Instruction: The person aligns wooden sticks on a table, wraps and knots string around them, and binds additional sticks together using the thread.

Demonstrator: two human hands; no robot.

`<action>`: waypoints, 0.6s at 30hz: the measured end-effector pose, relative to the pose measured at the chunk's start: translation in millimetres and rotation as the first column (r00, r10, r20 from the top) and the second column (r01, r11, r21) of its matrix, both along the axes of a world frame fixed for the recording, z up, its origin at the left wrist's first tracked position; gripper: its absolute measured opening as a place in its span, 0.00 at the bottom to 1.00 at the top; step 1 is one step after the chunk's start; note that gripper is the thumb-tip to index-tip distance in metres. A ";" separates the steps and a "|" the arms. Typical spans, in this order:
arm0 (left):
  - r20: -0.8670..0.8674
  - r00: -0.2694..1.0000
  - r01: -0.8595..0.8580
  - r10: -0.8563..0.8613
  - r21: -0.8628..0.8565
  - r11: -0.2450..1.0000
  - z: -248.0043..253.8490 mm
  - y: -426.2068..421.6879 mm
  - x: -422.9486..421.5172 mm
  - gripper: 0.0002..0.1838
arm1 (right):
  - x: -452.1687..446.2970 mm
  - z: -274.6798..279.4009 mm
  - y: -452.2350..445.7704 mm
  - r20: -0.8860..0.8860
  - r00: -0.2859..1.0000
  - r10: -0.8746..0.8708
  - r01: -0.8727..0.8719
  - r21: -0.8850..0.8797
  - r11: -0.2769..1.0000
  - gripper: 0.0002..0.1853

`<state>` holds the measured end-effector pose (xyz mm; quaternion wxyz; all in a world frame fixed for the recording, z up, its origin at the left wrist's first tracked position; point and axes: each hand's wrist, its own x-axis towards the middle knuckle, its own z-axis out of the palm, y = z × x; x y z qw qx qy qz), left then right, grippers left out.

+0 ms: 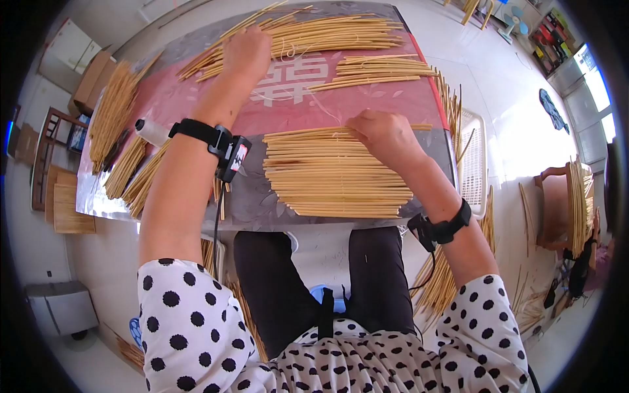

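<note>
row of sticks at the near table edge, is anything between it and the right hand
Nothing visible stands between the right hand and the row of sticks: the hand is at the row's far edge; contact is unclear.

Pale glossy floor (472,85), heavy daylight glare on right, bright window (595,78) at far right edge. Blue fan (516,23) upper right, brown wooden furniture (553,206) below. Left: white cabinet (67,46), cardboard box (95,80), grey box (64,311) low down.

Straw-yellow sticks (337,177); black-dotted white sleeves (190,327); red-and-grey tabletop (393,101).
</note>
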<state>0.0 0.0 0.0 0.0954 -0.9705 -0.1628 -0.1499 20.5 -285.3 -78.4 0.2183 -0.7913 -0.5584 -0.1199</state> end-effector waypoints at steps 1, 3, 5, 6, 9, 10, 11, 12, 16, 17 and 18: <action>0.040 0.990 0.129 -0.134 0.112 0.985 -4.9 1.6 -3.0 0.12 | 1.3 0.0 2.8 0.005 1.000 0.004 -0.004 0.039 0.999 0.09; 0.007 0.907 0.420 -0.421 -0.086 0.904 -29.0 -12.2 -2.4 0.14 | 2.4 -0.5 -6.3 -0.006 1.000 0.002 -0.002 0.030 1.000 0.09; -0.032 0.728 0.582 -0.684 -0.498 0.643 -25.6 -32.3 -3.9 0.19 | 4.2 0.3 2.8 -0.020 1.000 -0.009 0.011 0.063 0.998 0.09; -0.016 0.618 0.597 -0.786 -0.641 0.482 -21.6 -45.3 -6.3 0.21 | 6.7 1.1 5.5 -0.015 1.000 -0.010 0.011 0.065 0.998 0.09; -0.277 0.607 0.259 -0.745 -0.818 0.514 -26.3 -62.6 -0.2 0.22 | 9.9 2.3 9.2 0.006 1.000 0.002 -0.003 0.063 0.998 0.09; -0.275 0.609 0.259 -0.744 -0.818 0.514 -25.7 -62.8 -0.9 0.22 | 10.6 1.9 10.2 0.003 1.000 -0.012 0.012 0.063 0.998 0.09; -0.242 0.594 0.240 -0.767 -0.857 0.456 -24.5 -62.6 -1.4 0.20 | 11.0 1.1 11.1 -0.002 1.000 -0.028 0.028 0.066 0.997 0.08; -0.208 0.579 0.219 -0.789 -0.892 0.396 -25.1 -62.3 -1.1 0.18 | 11.5 -0.2 11.8 -0.004 1.000 -0.030 0.030 0.066 0.997 0.08; -0.173 0.569 0.190 -0.804 -0.923 0.333 -36.1 -47.6 6.9 0.14 | 14.9 -5.2 15.1 -0.030 0.999 -0.015 0.017 0.078 0.997 0.08; -0.182 0.599 0.203 -0.780 -0.907 0.368 -39.0 -44.4 9.5 0.12 | 15.6 -6.5 16.0 -0.036 0.999 -0.004 0.007 0.105 0.994 0.08; -0.190 0.628 0.214 -0.755 -0.890 0.403 -40.6 -43.5 10.1 0.10 | 16.2 -8.0 16.8 -0.039 0.999 -0.003 0.007 0.105 0.994 0.08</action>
